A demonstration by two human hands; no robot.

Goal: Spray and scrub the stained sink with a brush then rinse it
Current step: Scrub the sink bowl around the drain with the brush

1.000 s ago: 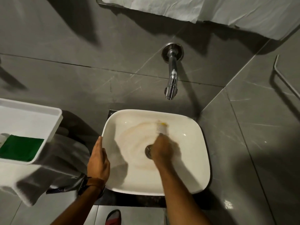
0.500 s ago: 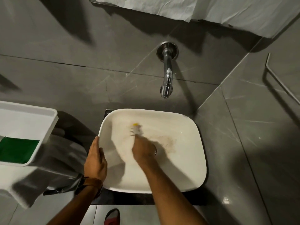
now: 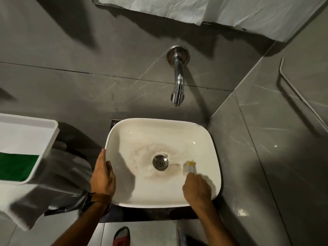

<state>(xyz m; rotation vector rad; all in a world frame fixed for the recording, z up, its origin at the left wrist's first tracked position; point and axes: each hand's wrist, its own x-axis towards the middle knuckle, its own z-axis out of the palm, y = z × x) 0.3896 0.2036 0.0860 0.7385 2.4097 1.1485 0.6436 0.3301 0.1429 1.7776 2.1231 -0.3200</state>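
Observation:
A white square sink [image 3: 159,123] sits below me, with brownish stains smeared around its metal drain [image 3: 160,162]. My right hand [image 3: 197,188] is closed around a small brush [image 3: 190,167] with pale bristles and a yellow spot, pressed on the basin floor just right of the drain. My left hand [image 3: 103,176] grips the sink's left rim, a brown strap on its wrist. A chrome tap [image 3: 178,80] juts from the grey wall above the basin; no water runs from it.
A white tray [image 3: 40,137] holding a green sponge [image 3: 17,166] stands at the left, over a grey towel [image 3: 58,180]. A metal rail [image 3: 300,96] is fixed on the right wall. White cloth [image 3: 195,8] hangs above. A red shoe [image 3: 122,237] shows on the floor.
My right hand swept the brush from the basin's back left, across the drain, to the right front. The stain is more smeared. My left hand stayed on the rim.

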